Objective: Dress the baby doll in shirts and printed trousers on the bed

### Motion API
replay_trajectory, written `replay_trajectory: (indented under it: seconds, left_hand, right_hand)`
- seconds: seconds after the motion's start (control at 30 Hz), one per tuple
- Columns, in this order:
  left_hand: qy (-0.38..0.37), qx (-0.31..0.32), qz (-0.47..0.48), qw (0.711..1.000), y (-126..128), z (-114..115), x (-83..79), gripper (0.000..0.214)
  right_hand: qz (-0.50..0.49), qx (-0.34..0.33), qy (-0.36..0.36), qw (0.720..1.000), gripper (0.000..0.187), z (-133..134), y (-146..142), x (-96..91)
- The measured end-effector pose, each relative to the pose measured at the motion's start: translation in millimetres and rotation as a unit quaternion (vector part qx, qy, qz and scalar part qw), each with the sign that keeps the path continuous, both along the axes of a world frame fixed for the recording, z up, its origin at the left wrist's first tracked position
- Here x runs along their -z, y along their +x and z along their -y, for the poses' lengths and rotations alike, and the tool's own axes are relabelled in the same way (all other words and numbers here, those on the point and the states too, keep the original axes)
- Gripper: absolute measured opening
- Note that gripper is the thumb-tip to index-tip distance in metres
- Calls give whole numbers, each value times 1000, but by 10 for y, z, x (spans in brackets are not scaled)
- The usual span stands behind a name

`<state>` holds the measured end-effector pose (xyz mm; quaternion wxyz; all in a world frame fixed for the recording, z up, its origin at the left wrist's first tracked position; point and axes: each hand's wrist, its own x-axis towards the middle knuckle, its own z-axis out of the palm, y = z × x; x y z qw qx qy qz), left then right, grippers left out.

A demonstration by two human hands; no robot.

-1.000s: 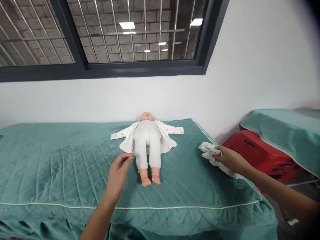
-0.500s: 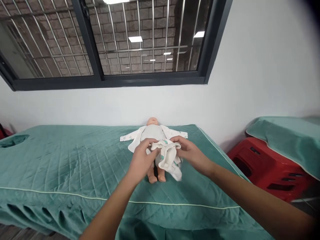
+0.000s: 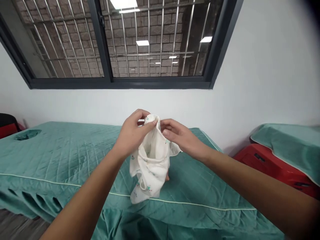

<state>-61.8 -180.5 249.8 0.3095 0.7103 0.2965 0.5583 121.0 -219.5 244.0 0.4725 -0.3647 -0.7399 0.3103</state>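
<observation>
A white baby garment (image 3: 152,171) with small green prints hangs from my hands, its opening facing me and its lower part loose. My left hand (image 3: 132,131) pinches the upper rim between thumb and fingers. At the rim's right side, my right hand (image 3: 178,135) is closed with bent fingers on the cloth. Behind the garment, the baby doll is almost wholly hidden; only a bit of its foot (image 3: 167,176) shows. A white cloth flap (image 3: 175,149) sticks out below my right hand; I cannot tell which garment it belongs to.
A green quilted bed cover (image 3: 82,156) with a face hole (image 3: 27,134) spreads below. Red plastic stools (image 3: 270,163) stand at the right, partly under another green cover (image 3: 287,140). A barred window (image 3: 150,82) is set in the white wall behind.
The garment has been lifted toward me and unfolded, so its opening now shows. Both hands have risen, and the garment now covers the doll. The view has shifted slightly.
</observation>
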Motion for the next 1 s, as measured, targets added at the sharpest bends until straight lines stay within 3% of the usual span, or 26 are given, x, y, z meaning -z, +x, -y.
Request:
replay_trajectory:
  seconds: [0.1,0.2,0.3,0.37,0.47,0.53,0.6,0.67,0.77,0.87,0.93,1.0]
  left_hand:
    - [2,-59,-40,997,-13,-54,-170,9]
    - [22,-110,-70,991,-32,-143,-314,12]
    - [15,-117,-81,990,-64,-216,-377,15]
    - [-2,-106,-102,989,-89,-254,-352,16]
    - [-17,-109,-148,983,-117,-306,-229,18]
    - [3,-124,-164,979,-124,-321,-116,27]
    - [-1,-83,-177,981,-123,-312,6,34]
    - [-62,32,-197,978,-126,-292,125,34]
    - [-150,205,-188,949,-157,-300,270,45]
    - [-166,289,-117,936,-204,-365,338,48]
    - [-176,295,-88,935,-215,-405,350,44]
    - [-191,265,-44,944,-197,-424,368,38]
  right_hand:
    - [53,75,163,982,37,156,-135,-186]
    - [272,33,280,920,36,261,-249,-259]
    - [442,56,291,847,37,208,-294,-133]
    - [488,108,277,821,36,97,-268,4]
    - [538,117,260,793,14,-87,-177,129]
    - [528,90,246,808,12,-184,-116,115]
    - [458,70,196,864,14,-262,-64,39]
    - [354,71,113,926,13,-340,-16,-63]
    - [194,74,2,978,10,-480,56,-201]
    - [-9,38,-64,997,13,-606,116,-278]
    - [-138,-2,-97,986,14,-646,148,-276]
    - [-189,-56,-143,970,12,-642,178,-214]
